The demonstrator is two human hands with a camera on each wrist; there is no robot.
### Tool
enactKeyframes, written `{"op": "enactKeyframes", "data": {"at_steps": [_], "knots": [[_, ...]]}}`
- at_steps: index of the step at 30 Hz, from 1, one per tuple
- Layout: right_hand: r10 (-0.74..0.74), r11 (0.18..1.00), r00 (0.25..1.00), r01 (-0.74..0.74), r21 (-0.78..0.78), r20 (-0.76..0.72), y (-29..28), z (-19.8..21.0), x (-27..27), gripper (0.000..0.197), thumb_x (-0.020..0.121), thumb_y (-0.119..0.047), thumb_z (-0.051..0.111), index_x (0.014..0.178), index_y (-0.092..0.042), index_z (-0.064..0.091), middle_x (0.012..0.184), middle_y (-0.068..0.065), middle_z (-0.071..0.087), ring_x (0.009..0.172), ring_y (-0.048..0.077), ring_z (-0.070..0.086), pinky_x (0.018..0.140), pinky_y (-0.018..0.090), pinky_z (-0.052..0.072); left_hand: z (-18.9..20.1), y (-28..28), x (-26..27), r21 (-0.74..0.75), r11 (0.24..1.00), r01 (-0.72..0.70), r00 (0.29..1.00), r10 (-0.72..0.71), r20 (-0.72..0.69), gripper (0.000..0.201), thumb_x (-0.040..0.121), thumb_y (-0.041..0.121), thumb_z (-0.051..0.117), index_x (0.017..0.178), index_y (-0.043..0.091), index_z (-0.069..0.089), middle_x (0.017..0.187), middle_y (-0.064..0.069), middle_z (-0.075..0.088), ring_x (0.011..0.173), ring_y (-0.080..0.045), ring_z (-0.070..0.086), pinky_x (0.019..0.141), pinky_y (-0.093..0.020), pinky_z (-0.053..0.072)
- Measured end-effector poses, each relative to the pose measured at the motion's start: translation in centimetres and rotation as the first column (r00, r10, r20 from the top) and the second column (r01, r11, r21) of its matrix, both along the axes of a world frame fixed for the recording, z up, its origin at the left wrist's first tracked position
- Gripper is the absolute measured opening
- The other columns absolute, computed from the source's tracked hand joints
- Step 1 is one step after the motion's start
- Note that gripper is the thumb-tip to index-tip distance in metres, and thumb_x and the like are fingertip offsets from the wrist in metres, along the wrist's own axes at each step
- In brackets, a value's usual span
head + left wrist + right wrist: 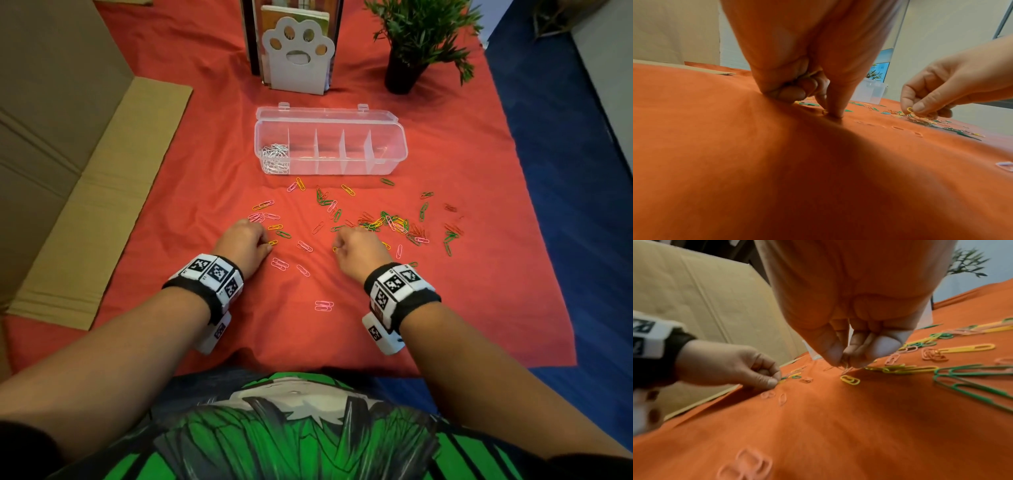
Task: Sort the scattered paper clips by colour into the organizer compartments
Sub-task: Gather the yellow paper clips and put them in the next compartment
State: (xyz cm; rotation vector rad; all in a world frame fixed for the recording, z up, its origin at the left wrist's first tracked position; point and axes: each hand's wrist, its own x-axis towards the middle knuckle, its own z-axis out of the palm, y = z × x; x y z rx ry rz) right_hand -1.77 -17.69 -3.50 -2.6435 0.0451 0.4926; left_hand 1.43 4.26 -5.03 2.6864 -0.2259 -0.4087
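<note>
While both forearms reach forward over the red-clothed bench (191, 178), the left hand (245, 245) curls knuckles-up, its grip pinching a yellow paper clip (273, 242) against the cloth. The right hand (359, 248) hovers at three o'clock from it; only the left wrist view shows its grip holding another yellow clip (910, 109). Scattered clips (394, 222) lie at twelve o'clock, before the clear organizer (330, 145).

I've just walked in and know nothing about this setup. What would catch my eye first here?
Probably the scatter of coloured paper clips across the red cloth, just in front of a clear organizer with white clips only in its leftmost compartment. Nearer the person, the left hand and right hand each pinch a yellow clip.
</note>
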Motion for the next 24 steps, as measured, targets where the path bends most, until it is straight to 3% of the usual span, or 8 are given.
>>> {"op": "enactKeyframes", "data": {"at_steps": [6,8,11,14,16,18,20,24], "knots": [[0.104,0.983,0.995,-0.103,-0.151,0.002,1.6,-0.3,-1.8,0.030,0.083,-0.001,0.047,0.112,-0.004,0.049,0.116,0.017,0.049,0.109,0.037,0.051,0.089,0.042,0.048,0.8,-0.6,0.6,-0.251,0.946,-0.204,0.969,0.159,-0.187,0.014,0.088,0.019,0.052,0.082,0.010,0.060,0.080,-0.010,0.062,0.080,-0.028,0.054,0.069,-0.032,0.040],[0.120,0.976,0.992,-0.113,-0.187,0.025,1.9,-0.1,-2.1,0.032,0.081,0.003,0.043,0.112,-0.003,0.046,0.115,0.018,0.049,0.107,0.037,0.051,0.086,0.044,0.047,1.9,-0.8,0.9,-0.519,0.673,-0.528,0.830,0.280,-0.482,0.015,0.081,0.017,0.045,0.066,0.016,0.050,0.052,0.003,0.055,0.057,-0.022,0.045,0.049,-0.024,0.035],[0.125,0.973,0.992,-0.116,-0.201,0.033,1.6,0.0,-2.0,0.033,0.080,0.000,0.045,0.112,-0.005,0.049,0.114,0.018,0.052,0.106,0.037,0.054,0.086,0.041,0.047,3.8,-0.2,1.1,-0.611,0.206,-0.764,0.643,0.176,-0.745,0.007,0.064,0.013,0.038,0.061,0.013,0.045,0.053,-0.001,0.053,0.045,-0.013,0.044,0.042,-0.016,0.035],[-0.058,0.998,0.997,0.058,-0.007,-0.045,0.8,0.0,-1.3,0.031,0.081,-0.001,0.045,0.106,-0.009,0.061,0.115,0.018,0.050,0.103,0.034,0.056,0.088,0.033,0.044,4.3,0.5,1.6,-0.601,0.079,-0.795,0.606,0.116,-0.787,0.020,0.059,0.017,0.040,0.068,0.009,0.056,0.056,-0.004,0.059,0.045,-0.012,0.052,0.045,-0.015,0.042],[-0.185,0.975,0.978,0.195,0.104,-0.098,0.1,-0.1,-0.6,0.026,0.083,-0.002,0.045,0.097,-0.007,0.066,0.116,0.019,0.049,0.101,0.032,0.056,0.087,0.026,0.041,3.7,0.0,2.1,-0.584,0.184,-0.790,0.612,0.210,-0.762,0.018,0.073,0.011,0.040,0.069,0.012,0.057,0.053,0.001,0.050,0.040,-0.009,0.043,0.039,-0.013,0.033],[-0.228,0.964,0.965,0.243,0.109,-0.130,-0.5,-0.1,-0.1,0.022,0.087,-0.007,0.044,0.096,-0.003,0.063,0.116,0.021,0.051,0.103,0.031,0.055,0.087,0.027,0.040,2.7,-0.6,2.4,-0.561,0.502,-0.658,0.746,0.339,-0.573,0.020,0.083,0.015,0.051,0.065,0.018,0.058,0.046,0.007,0.046,0.039,-0.009,0.038,0.034,-0.013,0.026],[-0.204,0.976,0.971,0.211,0.053,-0.125,-0.7,-0.2,-0.1,0.022,0.090,-0.011,0.042,0.099,0.000,0.058,0.115,0.022,0.055,0.106,0.032,0.054,0.088,0.030,0.041,1.6,-1.1,2.4,-0.395,0.834,-0.384,0.917,0.296,-0.267,0.014,0.083,0.024,0.063,0.069,0.019,0.064,0.054,0.006,0.057,0.051,-0.012,0.050,0.046,-0.018,0.039],[-0.073,0.994,0.995,0.067,-0.081,-0.070,-0.1,-1.1,-1.3,0.028,0.086,-0.019,0.053,0.109,-0.003,0.053,0.118,0.020,0.051,0.110,0.035,0.052,0.094,0.036,0.044,1.0,-1.6,1.7,-0.051,0.997,-0.062,0.997,0.065,0.044,0.022,0.082,0.028,0.064,0.100,0.017,0.070,0.101,-0.009,0.068,0.096,-0.027,0.062,0.083,-0.030,0.045]]}}
